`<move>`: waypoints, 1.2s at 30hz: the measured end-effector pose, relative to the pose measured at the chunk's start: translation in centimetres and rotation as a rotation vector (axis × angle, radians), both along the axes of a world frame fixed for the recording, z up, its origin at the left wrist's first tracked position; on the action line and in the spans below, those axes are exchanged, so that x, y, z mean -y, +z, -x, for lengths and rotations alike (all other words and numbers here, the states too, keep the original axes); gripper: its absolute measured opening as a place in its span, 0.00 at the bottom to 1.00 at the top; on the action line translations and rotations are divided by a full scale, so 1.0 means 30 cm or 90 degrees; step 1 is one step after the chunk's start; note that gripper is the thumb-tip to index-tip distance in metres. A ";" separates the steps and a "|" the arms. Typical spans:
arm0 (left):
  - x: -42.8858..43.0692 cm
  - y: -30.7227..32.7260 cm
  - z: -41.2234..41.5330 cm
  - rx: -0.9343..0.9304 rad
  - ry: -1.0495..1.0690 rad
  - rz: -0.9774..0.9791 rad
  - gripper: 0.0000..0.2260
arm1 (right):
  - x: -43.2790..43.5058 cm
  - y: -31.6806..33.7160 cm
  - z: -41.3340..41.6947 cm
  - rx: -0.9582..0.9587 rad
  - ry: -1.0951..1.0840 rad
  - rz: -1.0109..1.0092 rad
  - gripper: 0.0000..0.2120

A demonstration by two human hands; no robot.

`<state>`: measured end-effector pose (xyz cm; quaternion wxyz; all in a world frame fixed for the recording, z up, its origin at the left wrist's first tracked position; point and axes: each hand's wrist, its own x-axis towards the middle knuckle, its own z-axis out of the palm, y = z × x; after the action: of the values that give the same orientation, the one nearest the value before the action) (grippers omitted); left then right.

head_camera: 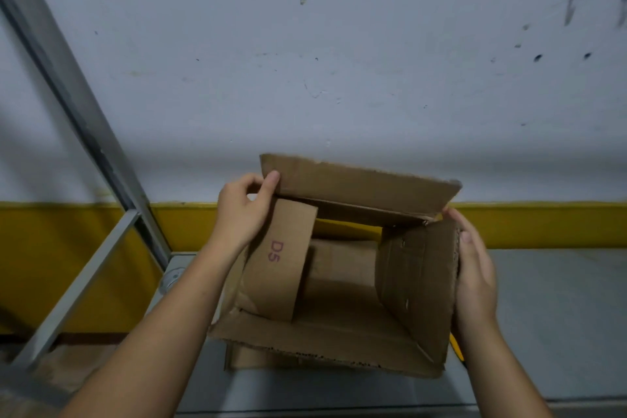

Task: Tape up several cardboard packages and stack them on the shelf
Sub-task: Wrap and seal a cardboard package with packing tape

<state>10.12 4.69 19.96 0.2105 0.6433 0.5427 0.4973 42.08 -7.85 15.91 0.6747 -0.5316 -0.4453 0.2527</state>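
An open cardboard box [339,285] sits on the grey shelf surface [549,316], its four top flaps up or partly folded. The left flap [278,258] carries "D5" in red and leans inward. My left hand [242,210] pinches the left corner of the far flap [356,185] between thumb and fingers. My right hand [473,271] lies against the outside of the right flap [417,285], fingers wrapped along its edge. The box looks empty inside. No tape is in view.
A grey metal shelf upright [68,85] with a diagonal brace [78,285] stands at the left. Behind the box is a white wall [339,61] with a yellow band [543,224] along its base. The shelf surface runs on to the right of the box.
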 end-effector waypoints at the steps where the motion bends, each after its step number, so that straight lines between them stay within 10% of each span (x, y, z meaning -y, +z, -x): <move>1: -0.020 0.005 -0.004 -0.009 0.010 0.005 0.20 | 0.000 -0.010 0.008 0.008 -0.009 -0.002 0.22; 10: -0.009 -0.020 -0.026 0.010 -0.204 0.026 0.08 | -0.072 -0.105 -0.005 0.124 0.040 0.124 0.52; 18: 0.011 -0.053 0.080 0.314 -0.367 0.296 0.18 | -0.114 -0.109 -0.050 0.099 0.110 0.080 0.46; 23: 0.009 -0.065 0.114 0.063 -0.324 0.216 0.10 | -0.112 -0.103 -0.033 0.116 0.129 0.117 0.40; 36: -0.008 -0.067 0.089 -0.017 -0.309 0.165 0.07 | 0.095 -0.187 -0.142 0.192 0.213 0.202 0.42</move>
<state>7.46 4.93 17.96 0.3971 0.7287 0.4344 0.3501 46.36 -10.70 10.29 0.4580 -0.5810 -0.5774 0.3454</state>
